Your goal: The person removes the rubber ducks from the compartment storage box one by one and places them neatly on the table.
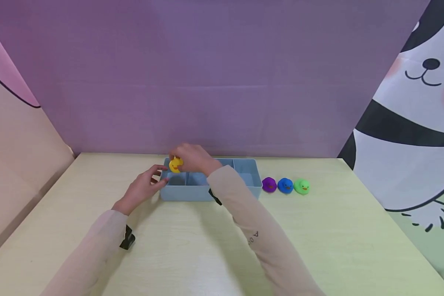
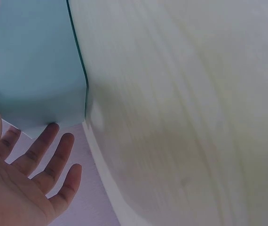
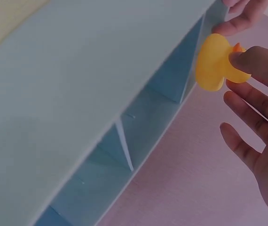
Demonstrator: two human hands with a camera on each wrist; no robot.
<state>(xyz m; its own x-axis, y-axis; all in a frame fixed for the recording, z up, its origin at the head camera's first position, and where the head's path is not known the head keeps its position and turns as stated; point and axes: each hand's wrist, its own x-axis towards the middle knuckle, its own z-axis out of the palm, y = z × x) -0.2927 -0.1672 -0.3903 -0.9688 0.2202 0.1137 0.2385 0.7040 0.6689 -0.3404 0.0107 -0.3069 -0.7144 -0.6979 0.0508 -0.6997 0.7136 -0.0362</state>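
Note:
My right hand [image 1: 194,157] pinches a yellow rubber duck [image 1: 175,165] between thumb and fingers, over the back left part of a blue divided box [image 1: 188,193]. In the right wrist view the duck [image 3: 211,63] shows right at the box's rim, its orange beak beside the thumb [image 3: 254,61]. At the box's left end is my left hand [image 1: 142,187], thumb and fingers spread around the corner. The left wrist view has those fingers [image 2: 56,165] loosely extended, fingertips right at the box's end wall [image 2: 37,70].
Just right of the box, a purple duck [image 1: 269,185], a blue duck [image 1: 285,186] and a green duck [image 1: 301,186] stand in a row on the pale wooden table [image 1: 192,255]. Thin dividers [image 3: 124,143] split the box into several compartments. A purple cloth [image 1: 207,82] hangs behind the table.

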